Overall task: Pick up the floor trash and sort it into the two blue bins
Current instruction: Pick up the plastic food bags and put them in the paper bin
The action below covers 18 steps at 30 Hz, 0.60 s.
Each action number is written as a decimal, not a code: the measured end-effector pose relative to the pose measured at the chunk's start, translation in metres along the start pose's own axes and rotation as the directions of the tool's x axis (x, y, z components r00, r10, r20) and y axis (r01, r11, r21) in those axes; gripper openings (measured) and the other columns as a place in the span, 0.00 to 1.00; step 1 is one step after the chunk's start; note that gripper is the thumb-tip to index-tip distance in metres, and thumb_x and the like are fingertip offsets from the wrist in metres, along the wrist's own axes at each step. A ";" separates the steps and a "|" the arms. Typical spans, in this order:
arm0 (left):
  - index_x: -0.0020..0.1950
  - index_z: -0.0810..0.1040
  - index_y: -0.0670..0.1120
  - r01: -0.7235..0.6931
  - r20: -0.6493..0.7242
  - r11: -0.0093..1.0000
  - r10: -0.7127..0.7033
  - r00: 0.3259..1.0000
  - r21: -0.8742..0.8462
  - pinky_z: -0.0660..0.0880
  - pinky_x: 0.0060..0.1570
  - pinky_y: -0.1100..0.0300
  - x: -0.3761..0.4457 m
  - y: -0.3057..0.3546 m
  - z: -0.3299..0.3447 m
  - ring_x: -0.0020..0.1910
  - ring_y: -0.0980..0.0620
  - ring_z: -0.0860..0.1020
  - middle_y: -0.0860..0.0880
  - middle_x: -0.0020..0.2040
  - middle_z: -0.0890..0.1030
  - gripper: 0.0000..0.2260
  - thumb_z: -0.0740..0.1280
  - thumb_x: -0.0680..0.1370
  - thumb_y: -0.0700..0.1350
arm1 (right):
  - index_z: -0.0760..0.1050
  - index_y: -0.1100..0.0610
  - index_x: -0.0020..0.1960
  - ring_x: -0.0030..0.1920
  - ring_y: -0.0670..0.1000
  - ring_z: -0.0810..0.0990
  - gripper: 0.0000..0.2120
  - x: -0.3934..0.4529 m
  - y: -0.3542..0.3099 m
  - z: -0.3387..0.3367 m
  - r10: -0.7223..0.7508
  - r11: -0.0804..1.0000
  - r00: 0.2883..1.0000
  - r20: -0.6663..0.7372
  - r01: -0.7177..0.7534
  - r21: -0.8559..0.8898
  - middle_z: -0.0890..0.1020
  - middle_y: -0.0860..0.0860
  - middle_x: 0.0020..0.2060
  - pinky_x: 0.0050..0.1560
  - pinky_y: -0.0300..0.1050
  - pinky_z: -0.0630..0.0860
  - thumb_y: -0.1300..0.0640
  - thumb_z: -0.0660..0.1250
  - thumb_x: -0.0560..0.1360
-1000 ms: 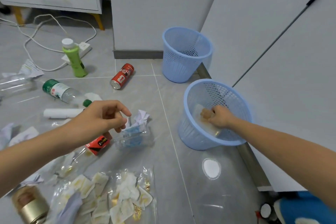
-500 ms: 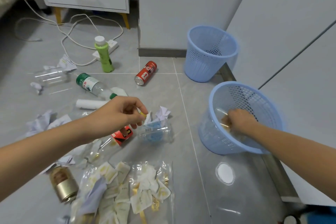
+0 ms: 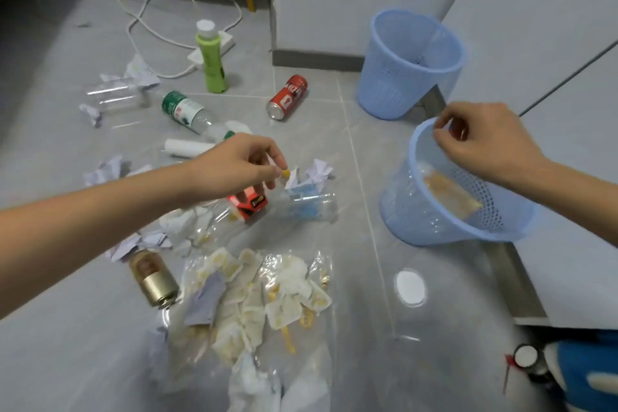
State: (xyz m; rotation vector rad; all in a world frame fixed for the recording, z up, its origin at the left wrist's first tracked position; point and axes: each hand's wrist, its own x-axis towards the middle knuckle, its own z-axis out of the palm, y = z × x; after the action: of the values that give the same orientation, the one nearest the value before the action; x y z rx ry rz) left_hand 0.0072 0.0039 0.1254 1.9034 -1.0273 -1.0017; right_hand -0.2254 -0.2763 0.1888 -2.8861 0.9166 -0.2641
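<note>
Two blue mesh bins stand by the right wall, the far bin upright and the near bin tilted toward me. A tan wrapper lies inside the near one. My right hand hovers over that bin's far rim, fingers curled, with nothing visible in it. My left hand pinches a small yellow piece just above a clear bottle with a red label. Beside it lie a clear cup with blue print and crumpled paper.
Scattered on the floor are a green bottle, a red can, a green-labelled bottle, a white roll, a gold can and a bag of wrappers. A power strip with cords lies behind.
My right hand has risen out of the near bin, leaving the tan wrapper inside. My left hand has moved right and down to the yellow piece by the red-labelled bottle.
</note>
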 end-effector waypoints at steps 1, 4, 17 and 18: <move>0.52 0.81 0.47 0.013 0.010 0.999 -0.013 1.000 0.033 0.79 0.31 0.54 -0.003 -0.008 -0.001 0.38 0.45 0.82 0.43 0.41 0.84 0.04 0.68 0.79 0.40 | 0.78 0.51 0.44 0.34 0.48 0.78 0.02 -0.011 -0.030 -0.006 -0.085 0.992 0.996 -0.032 0.088 0.090 0.79 0.45 0.30 0.38 0.46 0.72 0.55 0.68 0.74; 0.51 0.80 0.48 0.059 0.082 0.984 -0.073 0.994 0.166 0.81 0.34 0.50 -0.019 -0.041 0.006 0.40 0.44 0.83 0.45 0.41 0.83 0.04 0.68 0.79 0.41 | 0.77 0.51 0.42 0.32 0.46 0.77 0.03 -0.055 -0.101 0.024 -0.229 0.941 0.962 0.149 0.179 0.289 0.77 0.47 0.28 0.35 0.44 0.72 0.57 0.67 0.74; 0.70 0.69 0.54 -0.103 0.219 0.583 -0.133 0.967 0.806 0.71 0.51 0.54 -0.066 -0.156 0.072 0.59 0.48 0.69 0.50 0.59 0.71 0.23 0.63 0.78 0.61 | 0.65 0.51 0.56 0.48 0.56 0.80 0.27 -0.190 -0.100 0.226 0.435 0.611 0.504 0.746 -0.774 0.167 0.78 0.53 0.48 0.49 0.53 0.81 0.47 0.77 0.66; 0.70 0.69 0.54 -0.148 0.228 0.526 -0.089 0.970 0.837 0.67 0.50 0.55 -0.064 -0.156 0.074 0.60 0.48 0.68 0.50 0.60 0.71 0.24 0.63 0.77 0.61 | 0.67 0.51 0.54 0.46 0.55 0.80 0.22 -0.193 -0.100 0.226 0.443 0.552 0.492 0.750 -0.808 0.204 0.79 0.54 0.48 0.49 0.54 0.81 0.52 0.76 0.66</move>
State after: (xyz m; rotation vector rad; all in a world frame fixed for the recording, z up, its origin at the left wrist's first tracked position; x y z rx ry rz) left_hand -0.0342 0.1057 -0.0219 2.5464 -1.9724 -0.7545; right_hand -0.2804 -0.0732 -0.0437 -1.6763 1.4127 0.4369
